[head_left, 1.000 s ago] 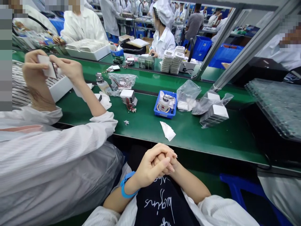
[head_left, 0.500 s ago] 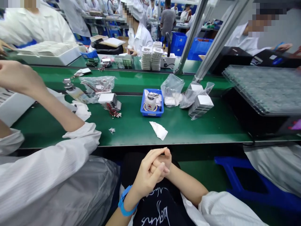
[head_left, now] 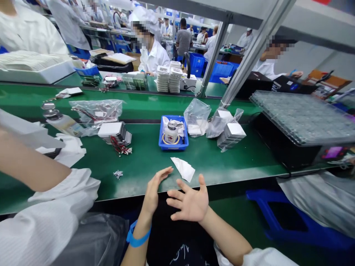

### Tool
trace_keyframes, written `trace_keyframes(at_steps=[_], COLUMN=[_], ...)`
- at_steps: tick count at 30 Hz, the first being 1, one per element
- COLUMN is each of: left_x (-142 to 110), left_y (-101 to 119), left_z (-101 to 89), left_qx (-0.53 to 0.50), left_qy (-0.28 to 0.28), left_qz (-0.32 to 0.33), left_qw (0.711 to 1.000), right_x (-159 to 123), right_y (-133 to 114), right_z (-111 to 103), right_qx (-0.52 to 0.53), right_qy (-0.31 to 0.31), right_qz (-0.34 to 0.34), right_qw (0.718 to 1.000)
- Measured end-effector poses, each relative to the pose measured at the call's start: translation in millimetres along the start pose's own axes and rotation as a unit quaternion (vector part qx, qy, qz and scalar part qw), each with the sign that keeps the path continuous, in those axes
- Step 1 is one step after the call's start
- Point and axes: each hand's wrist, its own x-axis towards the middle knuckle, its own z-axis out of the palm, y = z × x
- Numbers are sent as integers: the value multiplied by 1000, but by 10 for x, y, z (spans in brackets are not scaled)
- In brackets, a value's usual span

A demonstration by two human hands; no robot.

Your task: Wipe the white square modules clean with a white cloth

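Observation:
My left hand, with a blue band round its wrist, is open and raised at the bench's front edge, fingers stretched out. Facing it, my right hand is open too, palm showing and fingers spread. A gap separates the two, and neither holds anything. Just beyond them a folded white paper wipe lies on the green bench. Behind the wipe stands a blue tray with a white pump bottle and a yellowish ring inside.
Stacked flat packs with red wires stand left, near a small pile of tiny parts. Bagged grey blocks sit right of the tray. Clear plastic trays top a black box at right. A co-worker's sleeve reaches in from the left.
My hands were clasped together over my lap; they have now come apart, opened and risen towards the bench edge. The view has turned to the right.

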Motion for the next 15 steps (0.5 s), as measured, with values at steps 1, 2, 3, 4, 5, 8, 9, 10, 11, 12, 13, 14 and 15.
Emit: trace_keyframes(at_steps=[1,2,3,4,5,8,9,10,11,12,13,14,15], left_x=[52,92,121,139,150,153,150,145,139,132,125,118,110], left_y=[-41,-78,-110,-135,-153,-179,-188,-199,-214,-233,-253,-272,-288], left_z=[-48,-91,-129,-160,-183,-215,-217,-217,-218,-220,-224,-229,-235], left_qx=[-7,-21,-42,-66,-89,-122,-121,-118,-114,-109,-103,-91,-74], left_qy=[16,31,44,54,60,61,60,58,55,51,46,40,35], left_qz=[-9,-18,-25,-29,-32,-32,-31,-30,-28,-25,-20,-16,-12], left_qw=[1000,999,998,996,994,990,990,991,992,992,993,995,997], right_x=[32,68,107,148,188,286,307,321,326,324,312,293,266], right_y=[-31,-60,-85,-106,-122,-159,-176,-202,-240,-294,-366,-455,-559], right_z=[-4,-11,-20,-30,-39,-56,-55,-50,-42,-32,-20,-10,-3], right_qx=[-4,-7,-10,-13,-17,-32,-40,-53,-72,-99,-133,-172,-211], right_qy=[8,8,5,-1,-5,-1,5,10,12,12,11,14,24], right_qz=[-3,-7,-11,-15,-19,-22,-20,-16,-13,-18,-34,-62,-101], right_qw=[1000,1000,1000,1000,1000,999,999,998,997,995,990,983,972])
